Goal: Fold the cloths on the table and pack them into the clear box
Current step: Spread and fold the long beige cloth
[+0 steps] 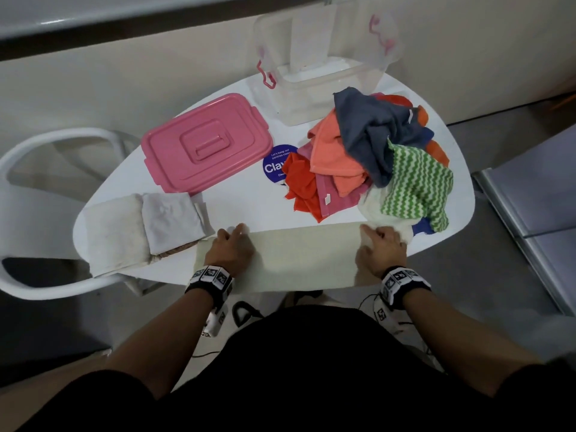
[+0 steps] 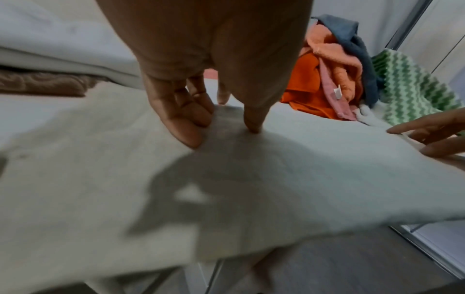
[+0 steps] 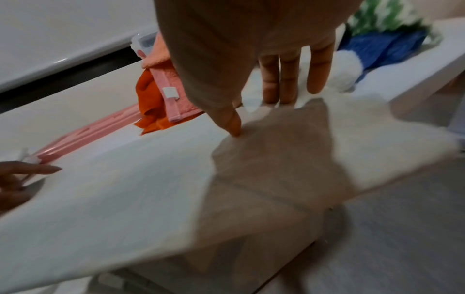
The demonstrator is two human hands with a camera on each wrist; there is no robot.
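The cream cloth (image 1: 307, 257) lies flat at the table's near edge under both hands; left hand (image 1: 231, 248) and right hand (image 1: 381, 247) press it with relaxed fingers, pinching nothing. It looks soft, limp and light; best taken at the corners just beyond the fingertips.

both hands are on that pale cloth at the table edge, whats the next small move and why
Probably bring the two far corners toward the body to fold the pale cream cloth in half. The left hand and right hand each rest at a far corner, the cloth lies flat and spread, and its near edge hangs over the white table, so it looks ready for a fold.
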